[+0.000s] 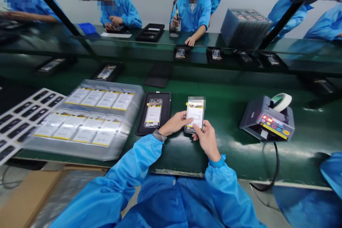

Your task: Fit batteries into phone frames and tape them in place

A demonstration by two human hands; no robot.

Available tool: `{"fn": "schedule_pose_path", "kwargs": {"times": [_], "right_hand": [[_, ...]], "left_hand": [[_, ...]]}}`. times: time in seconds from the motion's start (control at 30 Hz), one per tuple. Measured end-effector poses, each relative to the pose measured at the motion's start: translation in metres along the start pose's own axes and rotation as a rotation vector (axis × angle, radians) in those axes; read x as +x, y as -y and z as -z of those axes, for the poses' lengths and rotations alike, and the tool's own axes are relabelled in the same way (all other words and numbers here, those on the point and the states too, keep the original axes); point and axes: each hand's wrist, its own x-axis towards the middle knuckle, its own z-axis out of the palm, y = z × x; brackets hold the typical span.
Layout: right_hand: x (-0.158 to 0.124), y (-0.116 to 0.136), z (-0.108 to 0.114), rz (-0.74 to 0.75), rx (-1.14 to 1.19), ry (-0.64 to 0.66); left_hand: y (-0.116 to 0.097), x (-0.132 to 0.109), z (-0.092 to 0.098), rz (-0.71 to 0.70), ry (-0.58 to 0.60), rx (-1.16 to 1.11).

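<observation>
Between my two hands, above the green bench, is an opened phone body (195,114) with a white battery in it. My left hand (176,123) grips its left edge, thumb lying on the battery. My right hand (207,137) holds the lower right side, thumb pressed near the battery's bottom end; the fingers underneath are partly hidden. Just left, a second opened phone (153,113) with a white battery lies in a black tray (167,114). Further left, a clear plastic tray (128,121) carries two rows of white batteries (102,132) with yellow edges.
A tape dispenser (267,119) with a tape roll and cable stands at right. White sheets with black pieces (29,114) lie far left. Black trays with phones (107,72) line the far side, where co-workers in blue sit. A cardboard box (32,196) is below left.
</observation>
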Motion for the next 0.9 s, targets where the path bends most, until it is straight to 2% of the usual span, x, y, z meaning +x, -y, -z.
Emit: {"fn": "schedule_pose_path", "kwargs": {"times": [0.17, 0.23, 0.3, 0.37, 0.47, 0.6, 0.73, 0.9], "right_hand": [[0.015, 0.012, 0.004, -0.01, -0.009, 0.068], [0.026, 0.015, 0.001, 0.03, 0.019, 0.055], [0.039, 0.013, -0.003, 0.065, 0.042, 0.054], [0.052, 0.005, -0.003, 0.089, 0.008, 0.059], [0.064, -0.012, 0.002, 0.137, -0.121, 0.033], [0.071, -0.029, 0.008, 0.195, -0.213, 0.045], [0.076, -0.037, 0.007, 0.227, -0.287, 0.058], [0.078, -0.042, 0.007, 0.259, -0.362, 0.07]], "left_hand": [[-0.016, 0.002, -0.003, -0.015, 0.061, 0.083], [-0.031, 0.014, 0.002, -0.016, 0.08, 0.163], [-0.053, 0.033, 0.016, 0.003, 0.076, 0.262], [-0.079, 0.056, 0.041, 0.048, -0.033, 0.41], [-0.122, 0.089, 0.092, 0.158, -0.354, 0.678], [-0.164, 0.114, 0.161, 0.236, -0.586, 0.808], [-0.176, 0.12, 0.206, 0.328, -0.717, 0.896], [-0.167, 0.129, 0.236, 0.357, -0.751, 0.952]]}}
